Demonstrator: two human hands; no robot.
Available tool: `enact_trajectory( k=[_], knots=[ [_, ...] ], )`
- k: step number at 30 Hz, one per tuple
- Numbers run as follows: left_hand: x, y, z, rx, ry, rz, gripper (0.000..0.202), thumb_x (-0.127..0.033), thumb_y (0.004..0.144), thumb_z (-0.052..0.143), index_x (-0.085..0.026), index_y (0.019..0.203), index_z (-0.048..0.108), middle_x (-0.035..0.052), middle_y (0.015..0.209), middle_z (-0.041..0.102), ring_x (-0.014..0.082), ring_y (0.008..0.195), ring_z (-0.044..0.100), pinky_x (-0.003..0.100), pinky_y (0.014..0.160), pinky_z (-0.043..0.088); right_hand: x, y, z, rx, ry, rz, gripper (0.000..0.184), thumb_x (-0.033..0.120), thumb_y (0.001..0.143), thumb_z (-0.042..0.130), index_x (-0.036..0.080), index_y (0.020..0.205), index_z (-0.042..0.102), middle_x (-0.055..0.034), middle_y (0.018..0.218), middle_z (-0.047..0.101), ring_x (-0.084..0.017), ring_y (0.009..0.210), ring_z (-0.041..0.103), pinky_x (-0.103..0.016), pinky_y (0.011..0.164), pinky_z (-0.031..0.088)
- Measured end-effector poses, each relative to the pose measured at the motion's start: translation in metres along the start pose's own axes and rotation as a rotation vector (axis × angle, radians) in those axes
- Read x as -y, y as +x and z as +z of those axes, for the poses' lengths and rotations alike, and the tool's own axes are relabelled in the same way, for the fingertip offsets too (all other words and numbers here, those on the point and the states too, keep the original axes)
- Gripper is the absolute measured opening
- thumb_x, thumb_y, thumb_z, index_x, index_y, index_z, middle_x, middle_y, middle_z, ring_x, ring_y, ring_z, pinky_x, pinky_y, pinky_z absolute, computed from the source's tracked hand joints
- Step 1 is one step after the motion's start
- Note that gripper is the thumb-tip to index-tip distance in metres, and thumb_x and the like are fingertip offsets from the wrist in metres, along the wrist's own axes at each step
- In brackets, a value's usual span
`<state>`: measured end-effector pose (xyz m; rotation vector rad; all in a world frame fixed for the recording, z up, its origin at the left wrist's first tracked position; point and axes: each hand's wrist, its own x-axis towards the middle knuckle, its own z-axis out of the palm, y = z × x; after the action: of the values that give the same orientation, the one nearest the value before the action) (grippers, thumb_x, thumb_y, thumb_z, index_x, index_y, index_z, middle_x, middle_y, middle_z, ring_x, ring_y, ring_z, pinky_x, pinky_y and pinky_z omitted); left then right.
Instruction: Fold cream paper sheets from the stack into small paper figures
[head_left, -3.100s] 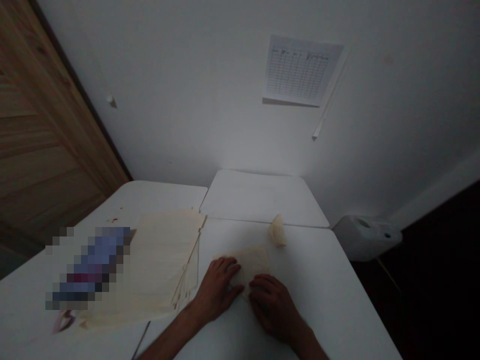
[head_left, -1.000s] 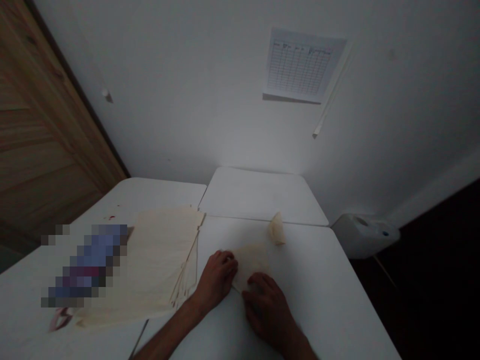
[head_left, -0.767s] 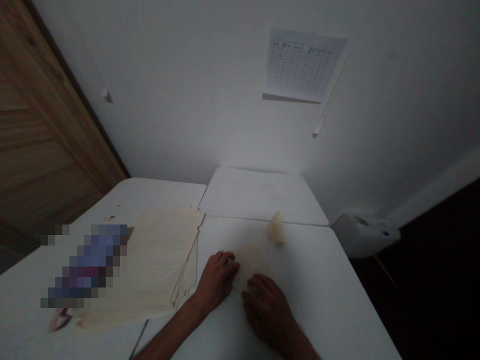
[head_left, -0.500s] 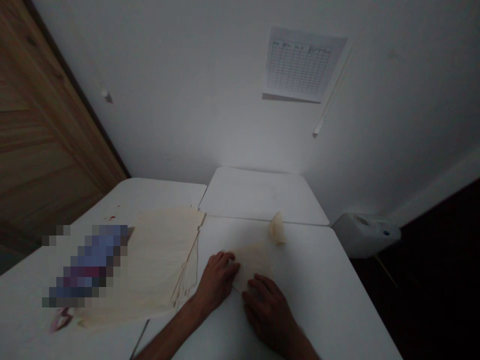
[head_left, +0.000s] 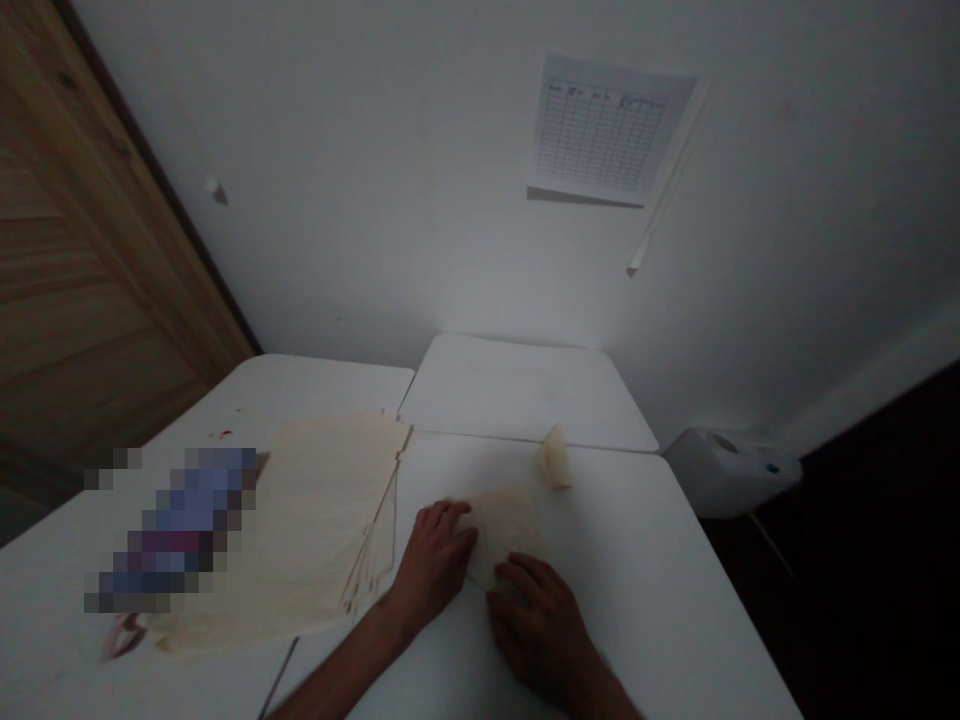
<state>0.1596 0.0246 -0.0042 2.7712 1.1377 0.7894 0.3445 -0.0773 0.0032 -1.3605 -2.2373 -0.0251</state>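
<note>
A small, thin cream sheet (head_left: 510, 512) lies on the white table between my hands; it looks like paper or thin pastry, and I cannot tell which. At its left edge, my left hand (head_left: 441, 545) has its fingers bent and its thumb and forefinger closed on the sheet. My right hand (head_left: 536, 605) grips the near right corner with curled fingers, which partly cover it. Just beyond the sheet stands a small folded cream piece (head_left: 555, 460), pointed at the top. To my left lies a stack of larger cream sheets (head_left: 322, 520) with uneven right edges.
A blurred-out blue and purple item (head_left: 176, 525) lies left of the stack, with a pinkish loop (head_left: 124, 637) below it. White table panels (head_left: 525, 385) meet the wall, where a printed chart (head_left: 604, 130) hangs. A white plastic container (head_left: 727, 470) stands beyond the table's right edge.
Both hands stay almost still on the small sheet, with only slight finger shifts. The folded piece and the stack have not moved.
</note>
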Motion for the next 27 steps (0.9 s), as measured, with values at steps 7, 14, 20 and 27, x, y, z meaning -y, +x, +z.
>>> enact_trajectory(
  k=[7, 14, 20, 27],
  knots=[
    [-0.001, -0.001, 0.0, 0.053, -0.1, 0.039, 0.017, -0.007, 0.085, 0.049, -0.017, 0.091, 0.062, 0.0081, 0.091, 0.057, 0.0221, 0.087, 0.053, 0.035, 0.077, 0.049, 0.002, 0.004, -0.005, -0.007, 0.032, 0.025, 0.018, 0.018, 0.083, 0.059, 0.025, 0.099, 0.066, -0.0048, 0.115, 0.062, -0.023, 0.112, 0.052, -0.039, 0.096, 0.045],
    [-0.004, -0.005, -0.012, 0.045, -0.08, 0.029, 0.03, -0.023, 0.085, 0.058, -0.019, 0.114, 0.059, 0.0111, 0.115, 0.057, 0.0279, 0.107, 0.05, 0.046, 0.093, 0.042, 0.004, 0.005, -0.004, 0.062, 0.035, 0.068, 0.028, 0.021, 0.084, 0.06, 0.029, 0.111, 0.062, -0.0041, 0.119, 0.059, -0.023, 0.113, 0.049, -0.039, 0.097, 0.042],
    [0.001, 0.002, -0.009, 0.03, -0.087, -0.003, 0.031, -0.019, 0.083, 0.061, -0.024, 0.113, 0.061, 0.0086, 0.12, 0.056, 0.0282, 0.113, 0.046, 0.047, 0.094, 0.039, 0.001, 0.015, -0.007, 0.113, 0.045, 0.088, 0.026, 0.023, 0.087, 0.058, 0.031, 0.112, 0.06, -0.0036, 0.117, 0.058, -0.023, 0.108, 0.05, -0.039, 0.094, 0.043],
    [-0.004, 0.003, -0.006, 0.041, -0.192, -0.006, 0.013, -0.016, 0.087, 0.055, -0.022, 0.087, 0.066, 0.0059, 0.095, 0.059, 0.0229, 0.092, 0.052, 0.04, 0.081, 0.043, 0.0, 0.014, -0.01, 0.104, 0.066, 0.061, 0.026, 0.02, 0.087, 0.056, 0.028, 0.111, 0.061, -0.0055, 0.116, 0.057, -0.024, 0.107, 0.049, -0.041, 0.092, 0.043]
  ],
)
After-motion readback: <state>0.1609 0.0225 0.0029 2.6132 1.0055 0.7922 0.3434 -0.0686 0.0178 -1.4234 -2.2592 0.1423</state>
